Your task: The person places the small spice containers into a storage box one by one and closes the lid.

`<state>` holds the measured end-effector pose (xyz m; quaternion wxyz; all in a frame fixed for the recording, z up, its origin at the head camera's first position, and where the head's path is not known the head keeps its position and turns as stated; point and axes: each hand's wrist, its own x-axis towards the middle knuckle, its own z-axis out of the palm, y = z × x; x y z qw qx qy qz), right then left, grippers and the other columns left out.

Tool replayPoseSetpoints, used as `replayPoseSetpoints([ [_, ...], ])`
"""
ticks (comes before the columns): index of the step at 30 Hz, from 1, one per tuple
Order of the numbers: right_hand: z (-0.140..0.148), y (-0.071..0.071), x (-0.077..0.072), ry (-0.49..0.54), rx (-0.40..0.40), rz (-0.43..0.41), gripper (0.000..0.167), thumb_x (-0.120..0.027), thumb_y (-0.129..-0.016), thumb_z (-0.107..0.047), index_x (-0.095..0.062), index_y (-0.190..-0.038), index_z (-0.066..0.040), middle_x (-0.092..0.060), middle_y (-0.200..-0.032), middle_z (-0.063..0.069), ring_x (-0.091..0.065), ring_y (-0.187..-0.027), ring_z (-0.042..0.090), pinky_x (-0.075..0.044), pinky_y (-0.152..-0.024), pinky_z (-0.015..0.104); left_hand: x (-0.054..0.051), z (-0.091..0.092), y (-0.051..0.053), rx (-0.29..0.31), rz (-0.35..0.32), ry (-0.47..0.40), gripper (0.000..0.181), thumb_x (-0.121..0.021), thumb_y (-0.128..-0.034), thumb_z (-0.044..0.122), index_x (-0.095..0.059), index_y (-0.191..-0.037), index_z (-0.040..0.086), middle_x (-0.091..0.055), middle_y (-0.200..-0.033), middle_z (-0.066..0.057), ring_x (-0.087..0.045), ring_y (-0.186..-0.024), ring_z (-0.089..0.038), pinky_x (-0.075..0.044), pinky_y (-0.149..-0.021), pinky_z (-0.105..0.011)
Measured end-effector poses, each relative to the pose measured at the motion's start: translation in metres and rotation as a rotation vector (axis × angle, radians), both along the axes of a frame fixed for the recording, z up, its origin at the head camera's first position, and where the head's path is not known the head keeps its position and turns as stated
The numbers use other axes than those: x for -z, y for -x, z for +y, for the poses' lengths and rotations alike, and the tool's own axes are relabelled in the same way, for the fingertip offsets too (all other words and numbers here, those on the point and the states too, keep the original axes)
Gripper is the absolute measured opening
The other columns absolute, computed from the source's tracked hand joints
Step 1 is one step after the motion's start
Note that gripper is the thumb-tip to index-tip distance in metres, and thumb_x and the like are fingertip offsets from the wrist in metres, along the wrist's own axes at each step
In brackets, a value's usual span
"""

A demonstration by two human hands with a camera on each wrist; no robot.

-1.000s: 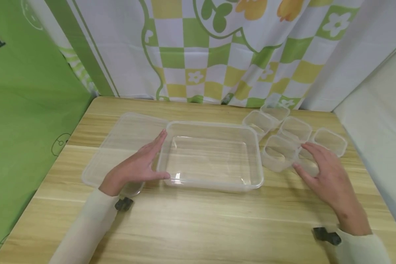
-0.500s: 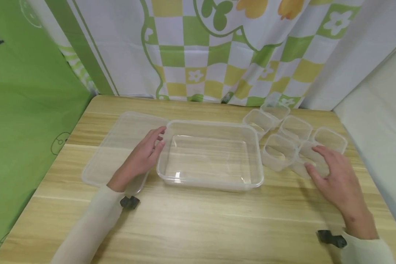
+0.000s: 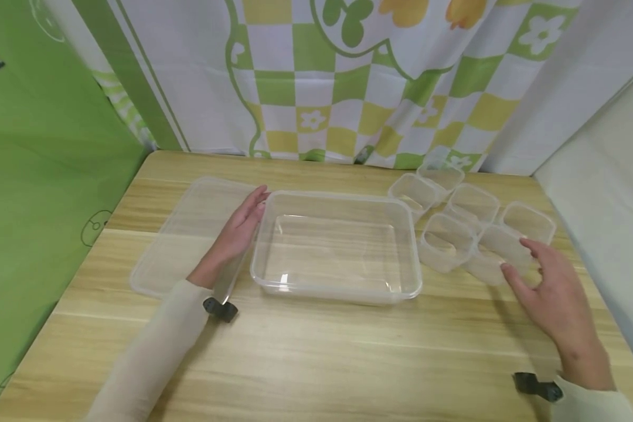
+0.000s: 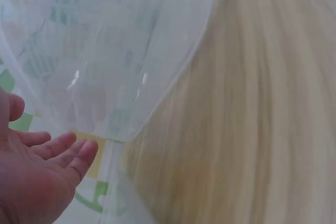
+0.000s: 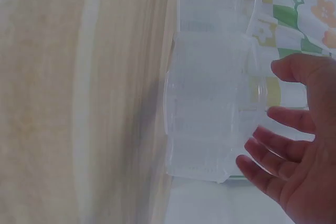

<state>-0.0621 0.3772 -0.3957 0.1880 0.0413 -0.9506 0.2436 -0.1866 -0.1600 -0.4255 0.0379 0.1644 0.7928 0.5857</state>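
Observation:
A large clear plastic food container (image 3: 332, 293) stands in the middle of the table with its top uncovered. Close to its far left corner is my left hand (image 3: 236, 231), fingers extended; the left wrist view shows the fingertips below the container (image 4: 105, 51), and touch is hard to tell. Under that hand lies a flat translucent lid (image 3: 174, 240). My right hand (image 3: 559, 299) hovers with parted, slightly bent fingers beside the nearest right small clear box (image 3: 487, 266). In the right wrist view, nothing lies between the fingers of the right hand (image 5: 299, 140).
Several more small open-topped boxes (image 3: 445, 249) cluster at the table's back right. A patterned curtain (image 3: 348, 88) hangs behind the wooden table (image 3: 337, 363). Green cloth (image 3: 47, 146) covers the left side, and a pale surface (image 3: 612, 176) rises at the right.
My left hand has moved away from me toward the container's far left corner, its thumb closing in toward the fingers. My right hand has drawn rightward and slightly toward me. The boxes stay put.

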Motion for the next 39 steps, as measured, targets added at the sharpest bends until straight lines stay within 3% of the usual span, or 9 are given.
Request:
replayPoseSetpoints([
  [4,0.002,-0.004,-0.003,0.016,0.095,-0.037,0.058,-0.074,-0.093,-0.015,-0.051,-0.143,0.005,-0.051,-0.126,0.038,-0.056,-0.095,0.056,-0.04,-0.075,0.038,0.004,0.007,0.003,-0.003,-0.055,-0.053,0.055,-0.03,-0.1146,0.026,-0.02,-0.163,0.003,-0.021,-0.168,-0.017,-0.019,-0.153,-0.031,-0.015,-0.123,-0.042],
  [8,0.006,-0.005,-0.004,0.038,0.126,-0.126,0.066,-0.074,-0.095,-0.021,-0.046,-0.147,0.006,-0.047,-0.132,0.041,-0.056,-0.102,0.057,-0.037,-0.068,0.02,0.006,0.011,0.004,-0.053,-0.075,-0.095,0.054,-0.031,-0.1144,0.028,-0.024,-0.163,0.005,-0.023,-0.167,-0.015,-0.021,-0.153,-0.03,-0.015,-0.124,-0.042],
  [11,0.01,-0.005,-0.002,0.057,0.116,-0.217,0.071,-0.072,-0.098,-0.026,-0.04,-0.15,0.01,-0.043,-0.136,0.044,-0.054,-0.105,0.061,-0.052,-0.071,0.035,0.008,0.012,0.003,-0.09,-0.083,-0.134,0.053,-0.032,-0.1144,0.028,-0.028,-0.162,0.006,-0.027,-0.166,-0.014,-0.024,-0.152,-0.029,-0.017,-0.123,-0.041],
  [14,0.012,-0.004,0.0,0.062,0.094,-0.273,0.073,-0.07,-0.099,-0.029,-0.037,-0.149,0.012,-0.044,-0.136,0.045,-0.055,-0.107,0.061,-0.054,-0.072,0.048,0.011,0.012,0.004,-0.103,-0.09,-0.157,0.051,-0.032,-0.1143,0.026,-0.031,-0.161,0.006,-0.028,-0.166,-0.012,-0.023,-0.152,-0.028,-0.017,-0.123,-0.041],
  [18,0.014,-0.004,0.0,0.049,0.079,-0.303,0.075,-0.07,-0.1,-0.032,-0.035,-0.151,0.011,-0.043,-0.137,0.045,-0.053,-0.11,0.06,-0.052,-0.073,0.049,0.013,0.012,0.004,-0.109,-0.093,-0.152,0.05,-0.034,-0.114,0.027,-0.035,-0.16,0.007,-0.029,-0.166,-0.01,-0.022,-0.153,-0.028,-0.016,-0.123,-0.044],
  [22,0.015,-0.004,0.001,0.037,0.079,-0.317,0.078,-0.069,-0.1,-0.034,-0.033,-0.153,0.009,-0.042,-0.137,0.046,-0.054,-0.105,0.062,-0.045,-0.076,0.068,0.013,0.013,0.005,-0.124,-0.095,-0.115,0.051,-0.036,-0.1137,0.032,-0.037,-0.16,0.011,-0.031,-0.165,-0.009,-0.023,-0.152,-0.028,-0.017,-0.123,-0.047],
  [31,0.018,-0.002,0.003,0.053,0.049,-0.358,0.077,-0.069,-0.1,-0.037,-0.034,-0.154,0.005,-0.05,-0.132,0.043,-0.06,-0.101,0.061,-0.049,-0.072,0.064,0.006,0.01,0.004,-0.101,-0.015,0.047,0.05,-0.031,-0.1147,0.027,-0.034,-0.16,0.006,-0.034,-0.163,-0.015,-0.027,-0.151,-0.033,-0.018,-0.123,-0.049],
  [34,0.018,-0.002,0.002,0.058,0.039,-0.358,0.078,-0.069,-0.1,-0.036,-0.032,-0.155,0.005,-0.051,-0.132,0.042,-0.059,-0.104,0.061,-0.051,-0.072,0.061,0.006,0.009,0.005,-0.094,-0.011,0.05,0.049,-0.032,-0.1147,0.025,-0.034,-0.16,0.005,-0.039,-0.16,-0.017,-0.027,-0.15,-0.034,-0.018,-0.123,-0.049],
  [39,0.02,-0.002,0.002,0.052,0.023,-0.36,0.077,-0.068,-0.101,-0.035,-0.031,-0.155,0.005,-0.049,-0.136,0.041,-0.054,-0.113,0.062,-0.045,-0.079,0.069,0.005,0.009,0.006,-0.079,-0.028,0.021,0.049,-0.032,-0.1145,0.021,-0.033,-0.16,0.003,-0.045,-0.155,-0.021,-0.029,-0.15,-0.035,-0.018,-0.123,-0.047],
])
